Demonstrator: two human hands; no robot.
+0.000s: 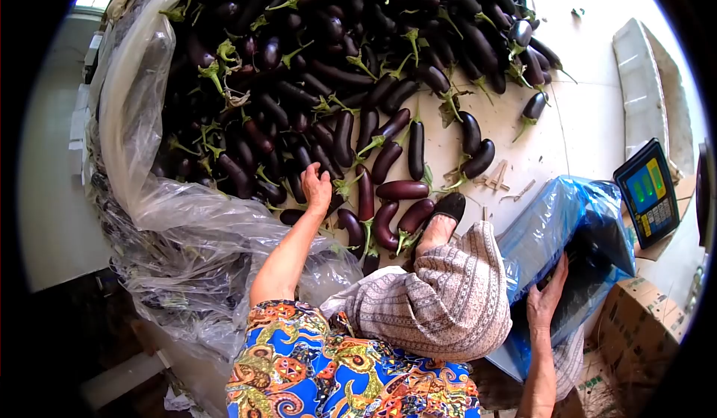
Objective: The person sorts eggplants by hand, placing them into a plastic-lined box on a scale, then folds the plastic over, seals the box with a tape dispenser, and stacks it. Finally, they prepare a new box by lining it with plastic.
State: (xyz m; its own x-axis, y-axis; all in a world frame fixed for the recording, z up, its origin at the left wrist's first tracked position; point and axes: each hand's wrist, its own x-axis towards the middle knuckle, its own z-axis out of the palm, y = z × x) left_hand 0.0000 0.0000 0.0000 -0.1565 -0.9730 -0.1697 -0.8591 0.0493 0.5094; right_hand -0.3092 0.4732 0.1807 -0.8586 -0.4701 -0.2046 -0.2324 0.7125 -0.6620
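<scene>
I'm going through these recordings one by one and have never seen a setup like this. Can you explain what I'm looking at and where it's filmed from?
There is no robot here, just a person working with bare hands. The single picture comes from a camera worn on the head, looking forward and down, so the round dark border is the lens's edge.

A big heap of eggplants lies on the pale floor, with clear plastic sheeting along its left side. The left hand is at the heap's near edge; whether it grips an eggplant is unclear. The right hand is at the opening of a blue plastic bag; its fingers are partly hidden. Beyond the bag stands a digital display.
</scene>
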